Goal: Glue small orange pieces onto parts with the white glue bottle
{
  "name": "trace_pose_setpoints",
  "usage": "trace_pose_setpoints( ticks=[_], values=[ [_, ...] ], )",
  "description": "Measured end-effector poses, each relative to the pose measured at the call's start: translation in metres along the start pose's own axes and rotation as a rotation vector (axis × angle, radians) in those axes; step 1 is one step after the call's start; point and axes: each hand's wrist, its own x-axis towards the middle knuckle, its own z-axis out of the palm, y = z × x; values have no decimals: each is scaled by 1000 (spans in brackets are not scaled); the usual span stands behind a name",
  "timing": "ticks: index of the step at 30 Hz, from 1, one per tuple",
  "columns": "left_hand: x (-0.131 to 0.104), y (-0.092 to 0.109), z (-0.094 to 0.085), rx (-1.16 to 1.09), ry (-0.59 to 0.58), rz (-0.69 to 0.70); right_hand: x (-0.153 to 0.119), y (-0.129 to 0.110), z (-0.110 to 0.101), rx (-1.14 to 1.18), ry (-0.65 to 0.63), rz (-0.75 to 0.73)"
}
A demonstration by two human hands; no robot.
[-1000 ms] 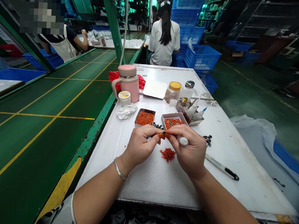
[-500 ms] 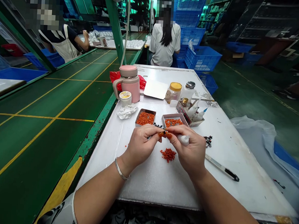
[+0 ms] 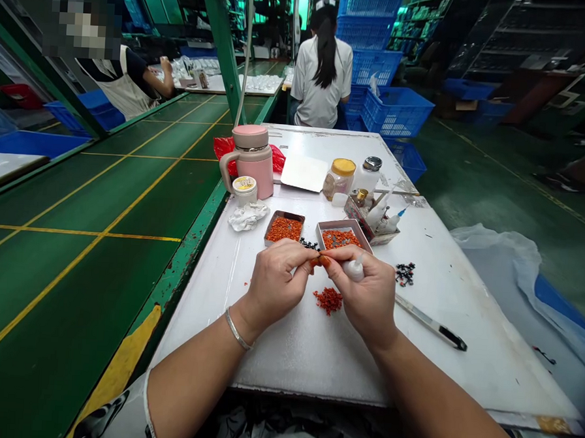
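My left hand (image 3: 277,280) and my right hand (image 3: 369,298) meet at their fingertips above the white table, both pinched. What lies between the fingertips is too small to name. A white squeeze bottle (image 3: 354,269) rests in my right hand, its body partly hidden by the fingers. Below the hands lies a pile of small orange pieces (image 3: 328,300). Beyond them stand a left tray (image 3: 285,228) and a right tray (image 3: 339,238) of orange pieces, with small black pieces (image 3: 309,244) between. More black pieces (image 3: 404,274) lie right of my right hand.
A pen-like tool (image 3: 434,323) lies at the right. Behind are a pink mug (image 3: 258,168), crumpled tissue (image 3: 247,216), a yellow-lidded jar (image 3: 340,176) and a box of bottles (image 3: 373,223). A green conveyor (image 3: 73,286) runs along the left; two people sit further off.
My right hand has shifted slightly left and its fingers have closed nearer my left fingertips. More of the black pieces at the right now shows.
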Motion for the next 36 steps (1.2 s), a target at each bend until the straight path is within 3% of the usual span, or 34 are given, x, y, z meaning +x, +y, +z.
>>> trace_pose_setpoints(
  ticks=[4,9,17,21,24,27,31,36],
  values=[
    [2,1,-1,-219,-29,-174,2,2,-1,89,-28,49],
    [6,2,-3,-597,-147,-386,6,4,-3,137,-78,33],
    [6,-4,-2,-738,-245,-477,8,4,-7,190,-87,84],
    [6,-6,-3,-762,-186,-541,11,9,-11,175,-14,144],
    [8,-8,-6,-755,-61,-585,20,15,-25,192,121,197],
    [10,-13,-10,-723,34,-579,33,19,-54,73,210,211],
    [10,-18,-14,-598,88,-536,41,25,-102,-345,90,354],
    [9,-20,-13,-73,41,-327,35,47,-131,-713,-112,472]
  ],
)
